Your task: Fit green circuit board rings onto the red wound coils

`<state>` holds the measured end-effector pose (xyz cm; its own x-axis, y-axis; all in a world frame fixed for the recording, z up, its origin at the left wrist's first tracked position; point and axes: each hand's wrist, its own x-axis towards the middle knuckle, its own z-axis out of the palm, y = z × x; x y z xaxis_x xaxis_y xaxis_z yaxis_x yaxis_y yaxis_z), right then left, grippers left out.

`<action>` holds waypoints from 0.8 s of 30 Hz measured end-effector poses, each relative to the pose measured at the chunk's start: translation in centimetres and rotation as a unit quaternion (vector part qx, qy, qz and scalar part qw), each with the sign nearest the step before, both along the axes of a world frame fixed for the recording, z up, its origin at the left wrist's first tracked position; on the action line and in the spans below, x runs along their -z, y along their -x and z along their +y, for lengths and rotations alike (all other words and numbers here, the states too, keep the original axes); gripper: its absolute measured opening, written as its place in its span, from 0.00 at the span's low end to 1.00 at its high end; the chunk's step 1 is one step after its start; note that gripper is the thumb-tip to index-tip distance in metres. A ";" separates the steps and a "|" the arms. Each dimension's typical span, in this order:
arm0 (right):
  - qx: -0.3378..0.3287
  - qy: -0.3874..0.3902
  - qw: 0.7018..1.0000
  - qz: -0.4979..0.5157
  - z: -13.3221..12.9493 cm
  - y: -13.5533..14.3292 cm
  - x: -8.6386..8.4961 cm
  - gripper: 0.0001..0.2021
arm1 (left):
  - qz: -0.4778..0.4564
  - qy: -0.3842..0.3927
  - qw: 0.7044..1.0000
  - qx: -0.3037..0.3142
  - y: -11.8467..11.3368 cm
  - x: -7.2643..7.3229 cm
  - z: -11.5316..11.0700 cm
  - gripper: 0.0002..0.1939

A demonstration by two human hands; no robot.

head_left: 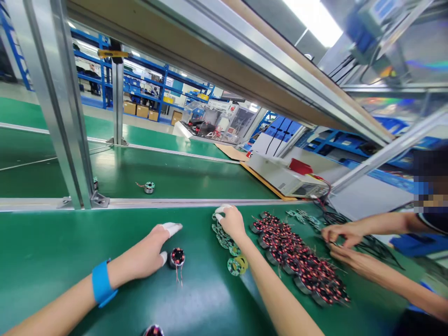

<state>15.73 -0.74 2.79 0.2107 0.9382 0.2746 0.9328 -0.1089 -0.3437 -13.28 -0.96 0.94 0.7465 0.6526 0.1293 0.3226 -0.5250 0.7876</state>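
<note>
My left hand [145, 254], with white finger cots and a blue wristband [102, 283], is on the green bench with fingers stretched out and apart. Its thumb tip is beside a round motor stator [177, 256] with copper windings and loose wires; whether they touch I cannot tell. My right hand [231, 221], also in white finger cots, pinches a ring-shaped circuit board [214, 217] at the far end of a row of green boards [222, 235]. Closer to me in that row lie yellow rings [242, 264] and a green ring board [234, 266]. Another stator [154, 331] is cut off by the bottom edge.
Many stators [294, 252] stand packed right of my right arm. Beyond them a co-worker's hands [345, 240] handle something small near more boards [303, 216] and black cables [374, 247]. A metal rail [175, 203] and upright post [66, 116] border the bench; a board-topped stator [149, 187] sits behind.
</note>
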 end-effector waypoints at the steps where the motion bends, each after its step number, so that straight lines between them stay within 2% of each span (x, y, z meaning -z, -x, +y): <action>1: -0.023 -0.002 1.000 0.009 -0.6 0.7 -0.2 0.08 | -0.018 -0.008 0.999 -0.029 -0.2 -0.1 0.0 0.31; 4: -0.110 0.005 0.993 0.047 -3.1 3.7 -0.5 0.10 | -0.059 -0.021 0.994 -0.086 -1.1 -0.6 -0.3 0.19; 7: -0.188 0.012 0.969 0.161 -5.1 6.9 -0.3 0.10 | -0.041 -0.031 0.997 -0.058 -1.9 -1.2 -0.8 0.10; 10: -0.204 -0.006 0.931 0.304 -6.1 9.1 0.2 0.11 | -0.015 -0.050 0.998 -0.032 -2.1 -1.5 -1.1 0.13; 12: -0.195 -0.018 0.924 0.329 -6.4 9.9 0.4 0.12 | -0.024 -0.052 0.997 -0.042 -2.0 -1.6 -1.2 0.14; 14: -0.194 -0.038 0.937 0.288 -6.6 10.3 0.6 0.14 | -0.043 -0.023 0.997 -0.059 -2.0 -1.5 -1.3 0.14; 17: -0.200 -0.106 0.962 0.152 -7.2 10.1 0.7 0.14 | -0.074 0.069 0.992 -0.079 -2.3 -1.1 -1.3 0.14; 21: -0.239 -0.182 0.954 0.002 -7.9 9.4 0.7 0.14 | -0.090 0.161 0.981 -0.064 -2.9 -0.4 -1.4 0.15; 24: -0.254 -0.182 0.949 -0.034 -8.2 8.9 0.6 0.13 | -0.075 0.174 0.980 -0.053 -3.0 -0.4 -1.6 0.15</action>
